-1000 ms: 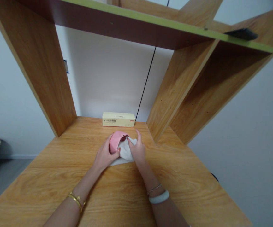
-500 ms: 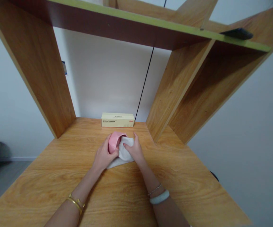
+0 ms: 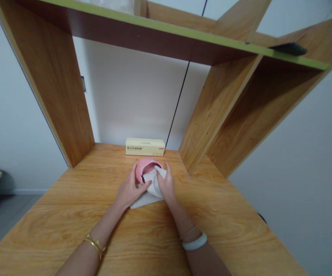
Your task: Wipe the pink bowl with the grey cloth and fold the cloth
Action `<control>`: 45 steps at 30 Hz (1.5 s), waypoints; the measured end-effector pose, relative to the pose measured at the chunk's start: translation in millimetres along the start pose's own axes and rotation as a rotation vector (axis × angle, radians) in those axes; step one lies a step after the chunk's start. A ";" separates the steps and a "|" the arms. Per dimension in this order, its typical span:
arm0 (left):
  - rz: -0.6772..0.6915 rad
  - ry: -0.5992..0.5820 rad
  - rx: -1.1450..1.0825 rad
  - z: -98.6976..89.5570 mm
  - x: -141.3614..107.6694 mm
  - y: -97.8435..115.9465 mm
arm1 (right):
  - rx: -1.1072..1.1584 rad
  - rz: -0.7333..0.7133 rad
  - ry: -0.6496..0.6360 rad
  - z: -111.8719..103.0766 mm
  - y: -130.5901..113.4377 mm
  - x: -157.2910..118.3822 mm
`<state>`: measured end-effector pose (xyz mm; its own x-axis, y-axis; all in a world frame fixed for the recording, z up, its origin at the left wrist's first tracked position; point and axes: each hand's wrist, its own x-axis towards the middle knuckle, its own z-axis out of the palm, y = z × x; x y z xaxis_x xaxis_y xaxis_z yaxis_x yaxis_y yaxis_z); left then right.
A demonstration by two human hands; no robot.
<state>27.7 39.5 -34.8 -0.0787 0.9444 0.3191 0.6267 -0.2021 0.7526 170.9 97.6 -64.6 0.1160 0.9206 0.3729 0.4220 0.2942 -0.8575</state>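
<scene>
A pink bowl (image 3: 141, 167) is tipped on its side above the desk, its opening facing me and to the right. My left hand (image 3: 129, 189) grips it from the left, thumb over the near rim and fingers round the outside. In my right hand (image 3: 166, 184) is a light grey cloth (image 3: 153, 184), bunched at the bowl's mouth. Part of that cloth reaches inside the bowl. Its loose lower end hangs down onto the desk below my hands. The right fingertips are partly hidden by the cloth and rim.
The wooden desk (image 3: 142, 237) lies under my arms. Behind the bowl a long cream box (image 3: 145, 147) stands against the back wall. Wooden side panels (image 3: 223, 103) rise at left and right, with a shelf (image 3: 154, 36) overhead carrying a dark flat object (image 3: 290, 48).
The bowl has turned so that more of its opening shows. My right hand has shifted the cloth, its thumb now at the rim, and the left thumb now lies over the cloth.
</scene>
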 end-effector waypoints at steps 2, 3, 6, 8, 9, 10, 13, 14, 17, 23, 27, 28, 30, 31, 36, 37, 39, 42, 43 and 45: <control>0.061 0.026 -0.065 2.1 1.5 -3.1 | 0.022 -0.003 -0.021 2.5 -2.2 -1.3; 0.088 0.041 -0.084 2.7 2.2 -4.8 | -0.001 0.002 -0.039 2.4 -4.3 -1.7; 0.106 0.041 -0.027 1.6 2.7 -7.9 | -0.223 0.033 -0.062 -4.1 -12.7 -1.3; 0.111 0.013 0.043 -1.1 2.0 -7.1 | -0.405 0.037 -0.053 -10.7 -17.8 -0.3; 0.124 0.003 0.067 -2.7 1.3 -6.0 | -0.468 0.029 -0.050 -13.6 -19.4 0.1; 0.143 -0.004 0.085 -4.2 0.6 -4.4 | -0.505 0.019 -0.054 -15.8 -20.2 0.3; 0.199 -0.037 0.121 -7.4 -1.2 0.1 | -0.458 0.003 -0.093 -17.0 -17.4 0.3; 0.202 -0.045 0.127 -7.9 -1.6 1.1 | -0.400 0.001 -0.096 -15.6 -15.1 0.2; 0.107 -0.022 0.090 -7.1 -1.3 1.5 | -0.193 -0.020 -0.053 -7.9 -7.0 -0.2; 0.036 0.008 -0.050 -0.8 1.1 -3.5 | -0.017 -0.025 -0.043 1.3 -3.0 -0.4; 0.080 0.022 0.047 -3.0 0.2 -3.8 | -0.349 0.003 -0.052 -10.0 -15.1 -0.4; 0.089 0.008 0.080 -4.5 -0.4 -3.1 | -0.439 0.012 -0.055 -13.1 -17.9 -0.4; 0.116 -0.014 0.125 -7.4 -1.5 -1.0 | -0.537 0.016 -0.080 -17.3 -20.9 -0.3; 0.127 -0.019 0.139 -8.3 -1.8 0.0 | -0.537 0.013 -0.095 -18.2 -20.7 -0.3; 0.035 -0.007 0.080 -5.4 -0.5 0.2 | -0.232 -0.023 -0.089 -11.9 -11.3 -0.3; 0.001 0.005 0.041 -4.0 0.3 -0.8 | -0.165 -0.035 -0.066 -9.4 -9.7 -0.7; -0.023 0.026 -0.034 -1.6 1.4 -2.8 | -0.065 -0.057 -0.035 -4.5 -8.4 -1.9; -0.009 0.054 -0.069 -1.3 1.4 -3.9 | -0.036 -0.067 -0.083 -1.4 -10.5 -3.5; -0.009 0.062 -0.045 -2.2 1.0 -3.4 | -0.079 -0.056 -0.106 -2.2 -12.1 -3.6; -0.010 0.054 0.047 -4.5 -0.1 -1.4 | -0.237 -0.014 -0.121 -6.5 -16.0 -3.2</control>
<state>23.3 38.6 -33.2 -0.1264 0.9307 0.3431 0.6612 -0.1788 0.7286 169.6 88.4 -49.7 0.0061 0.9452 0.3265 0.6235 0.2517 -0.7402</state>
